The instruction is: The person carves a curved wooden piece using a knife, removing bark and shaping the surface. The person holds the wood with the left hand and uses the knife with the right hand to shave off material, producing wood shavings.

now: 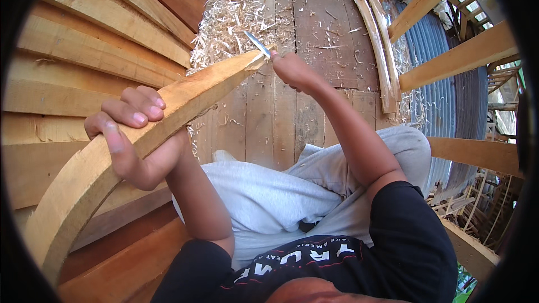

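A long squared timber beam (202,87) runs from the lower left up toward the middle, bending with the lens. My left hand (135,134) is wrapped around it, fingers over the top face and thumb on the near side. At the beam's far end, my right hand (295,72) is closed around the handle of a knife, which my fingers mostly hide. Its bright blade (257,43) lies across the beam's tip, where pale, freshly cut wood and a lifted sliver show.
Curled wood shavings (230,33) cover the plank floor (323,39) beyond the beam. Stacked boards (106,39) line the left side. Two long pale poles (373,39) lie at the right, beside wooden rails (460,56) and blue corrugated sheeting (429,73). My crossed legs (269,191) are below.
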